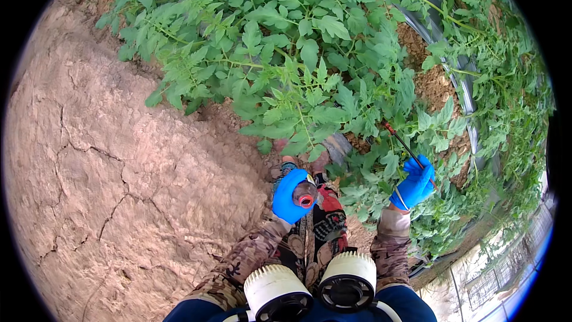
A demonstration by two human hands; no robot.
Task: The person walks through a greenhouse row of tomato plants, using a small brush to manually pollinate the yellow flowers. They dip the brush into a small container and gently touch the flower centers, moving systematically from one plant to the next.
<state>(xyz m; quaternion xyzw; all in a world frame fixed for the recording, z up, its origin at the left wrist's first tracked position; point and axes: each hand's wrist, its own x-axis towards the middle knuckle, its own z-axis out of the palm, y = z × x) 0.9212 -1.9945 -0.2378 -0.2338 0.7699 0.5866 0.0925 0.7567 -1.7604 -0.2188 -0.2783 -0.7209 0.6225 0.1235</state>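
My left hand (288, 197), in a blue glove, is wrapped around a small clear bottle (304, 192) with a red rim and an uncapped mouth facing up toward me. The glove hides most of the bottle's body. To the right, my right hand (414, 183), also gloved in blue, grips a thin dark stick-like brush (409, 150). Its red-stained tip (387, 126) points up and left, among the leaves of a tomato plant (304, 67). Whether the tip touches a leaf or stem I cannot tell.
Cracked bare soil (111, 152) spreads along the left. Plastic mulch film (467, 98) runs between the tomato rows on the right. Two white respirator cartridges (348, 277) block part of the lower view. A wire mesh fence (496, 281) shows at lower right.
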